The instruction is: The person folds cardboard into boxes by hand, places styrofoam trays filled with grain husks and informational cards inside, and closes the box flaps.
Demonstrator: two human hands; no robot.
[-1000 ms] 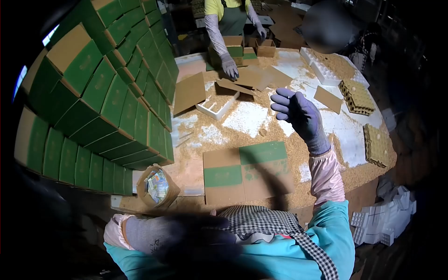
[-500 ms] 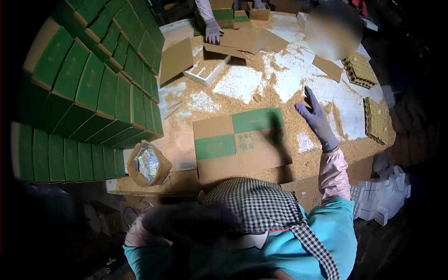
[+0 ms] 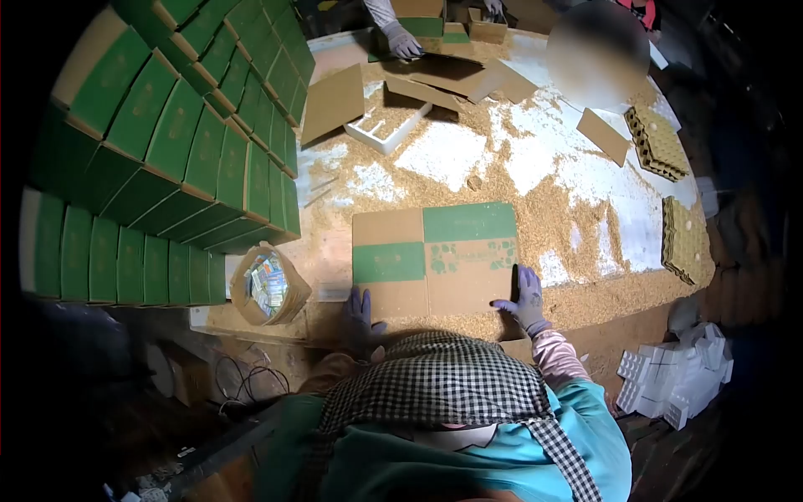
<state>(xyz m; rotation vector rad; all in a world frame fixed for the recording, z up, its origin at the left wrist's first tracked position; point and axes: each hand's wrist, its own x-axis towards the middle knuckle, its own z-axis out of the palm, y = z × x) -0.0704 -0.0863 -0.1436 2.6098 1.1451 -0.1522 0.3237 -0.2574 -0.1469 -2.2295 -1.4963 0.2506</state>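
Note:
A flattened green and brown cardboard box [image 3: 428, 261] lies on the table in front of me. At its lower left corner is my left hand [image 3: 363, 320], gloved, with thumb and fingers apart. My right hand [image 3: 525, 303] is beside its right edge, the fingers pointing up and the thumb stretched toward the cardboard. Both gloved hands look open, with nothing held in them. A paper bag [image 3: 297, 294] of small printed packets stands left of my left hand.
Green boxes [image 3: 196, 159] are stacked high at the left. Egg trays [image 3: 684, 240] lie along the right edge. Across the sawdust-strewn table [image 3: 443, 159], a person's gloved hand [image 3: 401, 40] touches cardboard pieces near a white foam tray [image 3: 389, 138]. White foam pieces [image 3: 677, 376] are piled at lower right.
My right hand has come down and left to the box's right edge. My left hand has moved forward from near my body to the lower left corner. The other person's hand has shifted over the cardboard.

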